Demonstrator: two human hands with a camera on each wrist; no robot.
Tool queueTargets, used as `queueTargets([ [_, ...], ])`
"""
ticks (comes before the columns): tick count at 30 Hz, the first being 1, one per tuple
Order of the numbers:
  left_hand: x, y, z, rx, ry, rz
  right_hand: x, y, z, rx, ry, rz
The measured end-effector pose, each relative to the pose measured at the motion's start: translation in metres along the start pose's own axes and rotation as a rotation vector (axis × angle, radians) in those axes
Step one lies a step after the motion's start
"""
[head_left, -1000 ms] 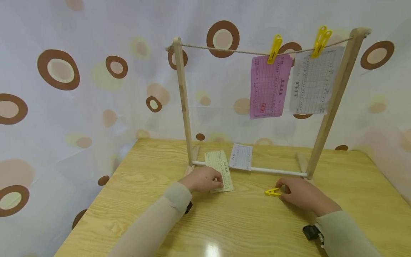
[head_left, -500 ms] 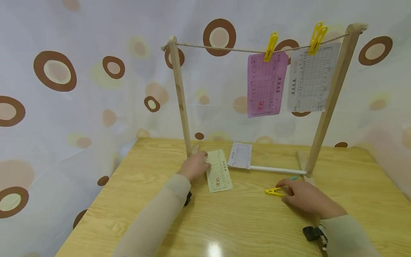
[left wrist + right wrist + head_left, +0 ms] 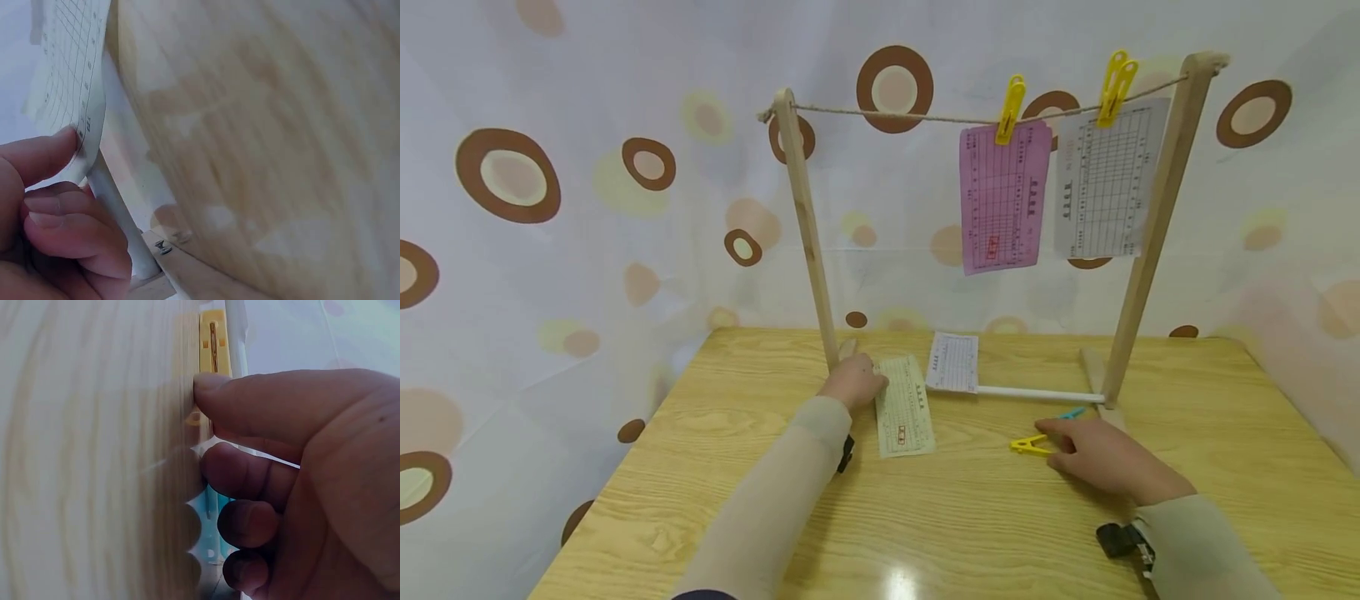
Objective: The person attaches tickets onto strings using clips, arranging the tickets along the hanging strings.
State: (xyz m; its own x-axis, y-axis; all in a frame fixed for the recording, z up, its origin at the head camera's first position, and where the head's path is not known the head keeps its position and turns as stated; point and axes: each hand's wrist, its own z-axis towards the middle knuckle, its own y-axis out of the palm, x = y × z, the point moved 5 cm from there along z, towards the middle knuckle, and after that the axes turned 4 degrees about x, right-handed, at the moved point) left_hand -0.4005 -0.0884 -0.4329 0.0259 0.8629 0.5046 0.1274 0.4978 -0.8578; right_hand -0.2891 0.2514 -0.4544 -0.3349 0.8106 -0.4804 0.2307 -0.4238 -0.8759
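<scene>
My left hand (image 3: 853, 383) pinches the upper left edge of a pale yellow-green printed slip (image 3: 904, 407) lying on the table; in the left wrist view the thumb lies on the slip's face (image 3: 75, 69). At the right, my right hand (image 3: 1093, 454) pinches a yellow clothespin (image 3: 1028, 446) between thumb and fingers, low over the tabletop. The right wrist view shows the clothespin (image 3: 214, 344) beyond the thumb tip. Just behind that hand lies a teal clothespin (image 3: 1072, 412), partly hidden. A small white slip (image 3: 953, 362) rests across the rack's bottom bar.
A wooden rack (image 3: 805, 225) stands on the table (image 3: 970, 525) with a rope (image 3: 880, 112) strung between its posts. Yellow clothespins hold a pink slip (image 3: 1003, 200) and a white slip (image 3: 1108, 183) on the rope's right half. A patterned curtain (image 3: 647, 242) hangs behind.
My left hand has moved from the slip's lower part up to its upper left edge, uncovering its red stamp. My right hand stays at the yellow clothespin, and the teal one has come into view.
</scene>
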Motion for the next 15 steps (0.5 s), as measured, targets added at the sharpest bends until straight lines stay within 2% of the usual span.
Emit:
queueTargets([
  [4,0.0014,-0.0002,-0.0006,0.042,0.050,-0.036,0.0003,0.0014,0.0008,0.002,0.002,-0.002],
  [8,0.0045,-0.0031,-0.0016,0.092,0.115,-0.032,-0.0003,0.0020,0.0004,-0.004,0.004,0.012],
  [15,0.0025,-0.0074,-0.0054,0.167,0.147,-0.082,-0.0026,0.0007,-0.0005,0.012,-0.008,0.004],
])
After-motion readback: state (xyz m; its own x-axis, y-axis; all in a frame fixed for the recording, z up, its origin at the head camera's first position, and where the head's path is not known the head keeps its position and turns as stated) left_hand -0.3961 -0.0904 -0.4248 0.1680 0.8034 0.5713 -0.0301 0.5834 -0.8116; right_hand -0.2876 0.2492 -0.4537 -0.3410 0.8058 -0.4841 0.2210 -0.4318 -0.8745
